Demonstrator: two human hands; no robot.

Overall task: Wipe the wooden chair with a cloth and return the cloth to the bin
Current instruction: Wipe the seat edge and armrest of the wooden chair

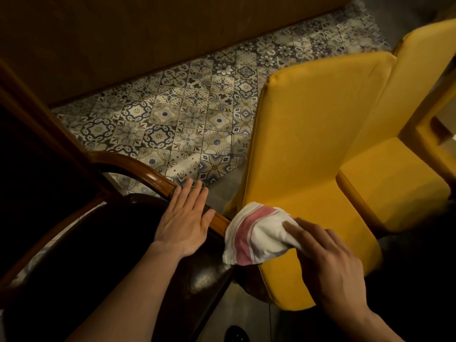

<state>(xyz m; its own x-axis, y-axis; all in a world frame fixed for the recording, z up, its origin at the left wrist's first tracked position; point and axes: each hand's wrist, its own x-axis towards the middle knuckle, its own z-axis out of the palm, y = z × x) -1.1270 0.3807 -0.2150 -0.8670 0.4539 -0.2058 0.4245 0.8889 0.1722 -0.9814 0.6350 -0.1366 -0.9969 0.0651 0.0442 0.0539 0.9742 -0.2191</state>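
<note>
White with a pink stripe, the cloth is bunched in the right hand, whose fingers close over it, pressing it on the end of the wooden chair rail. The left hand lies open and flat on that curved rail, holding nothing. Just beyond stand yellow cushioned chairs, then a patterned tile floor.

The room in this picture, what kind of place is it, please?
Probably an indoor seating or dining area, at home or in a café: a wooden chair with a dark seat, yellow padded chairs beside it, and a patterned tile-print rug on the floor.
</note>
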